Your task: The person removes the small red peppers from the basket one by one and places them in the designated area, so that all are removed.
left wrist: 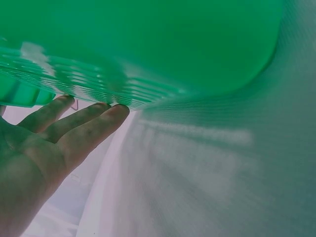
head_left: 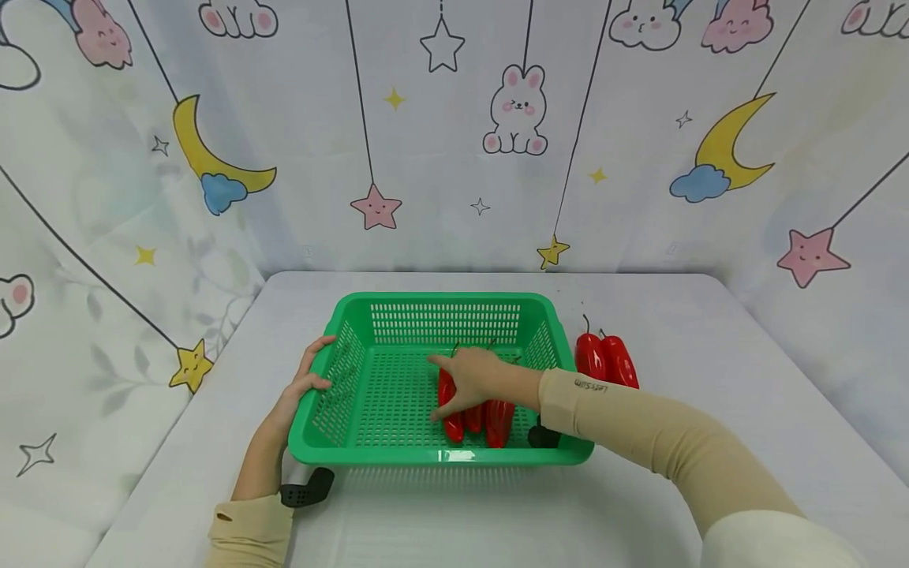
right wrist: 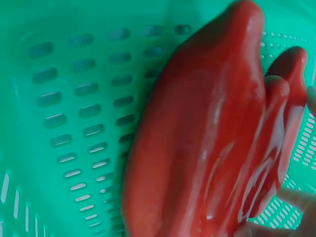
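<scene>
A green plastic basket (head_left: pixel 419 456) with slotted walls stands in the middle of the table. My left hand (head_left: pixel 294 394) holds its left side, with thumb and a finger over the rim. In the left wrist view the other fingers (left wrist: pixel 89 140) lie straight against the outer wall. Inside the basket, at its right half, several shiny red peppers (head_left: pixel 499 424) lie side by side. My right hand (head_left: pixel 472 377) reaches over them, thumb and index finger spread around the leftmost pepper (head_left: pixel 453 426). Fingertips (right wrist: pixel 296 197) show close by the farthest pepper (right wrist: pixel 291 69) in the right wrist view.
Two more red peppers, a nearer one (head_left: pixel 591 356) and one beside it (head_left: pixel 620 361), lie on the white table (head_left: pixel 682 331) right of the basket. A patterned cloth (head_left: pixel 454 158) hangs behind the table. Black wrist cameras (head_left: pixel 308 487) sit on the wrists.
</scene>
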Demonstrator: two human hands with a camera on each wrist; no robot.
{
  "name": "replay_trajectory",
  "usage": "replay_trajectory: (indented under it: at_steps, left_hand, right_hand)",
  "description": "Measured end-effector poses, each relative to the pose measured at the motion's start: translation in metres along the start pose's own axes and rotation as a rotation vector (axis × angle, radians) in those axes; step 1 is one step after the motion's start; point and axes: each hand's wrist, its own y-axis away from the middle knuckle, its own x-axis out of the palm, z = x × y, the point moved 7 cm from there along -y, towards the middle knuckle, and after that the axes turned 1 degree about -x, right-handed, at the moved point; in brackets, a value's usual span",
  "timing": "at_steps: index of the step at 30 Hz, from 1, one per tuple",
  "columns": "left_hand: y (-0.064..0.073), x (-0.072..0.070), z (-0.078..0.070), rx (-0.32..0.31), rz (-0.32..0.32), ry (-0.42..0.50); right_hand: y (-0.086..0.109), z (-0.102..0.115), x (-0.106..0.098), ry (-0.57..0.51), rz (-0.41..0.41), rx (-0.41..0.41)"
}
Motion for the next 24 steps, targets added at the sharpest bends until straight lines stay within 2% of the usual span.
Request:
replay_trajectory:
  at_steps: [8,16,24]
  left_hand:
    - [0.001,0.001,-0.001,-0.012,0.007,0.018]
    - [0.001,0.0,0.0,-0.029,-0.005,-0.005]
    - [0.002,0.0,0.0,-0.024,-0.01,-0.004]
  right_hand:
    - [-0.003,0.003,0.008,0.13,0.01,0.049]
    - [-0.005,0.006,0.013,0.222,0.007,0.038]
    - [-0.007,0.004,0.014,0.16,-0.003,0.031]
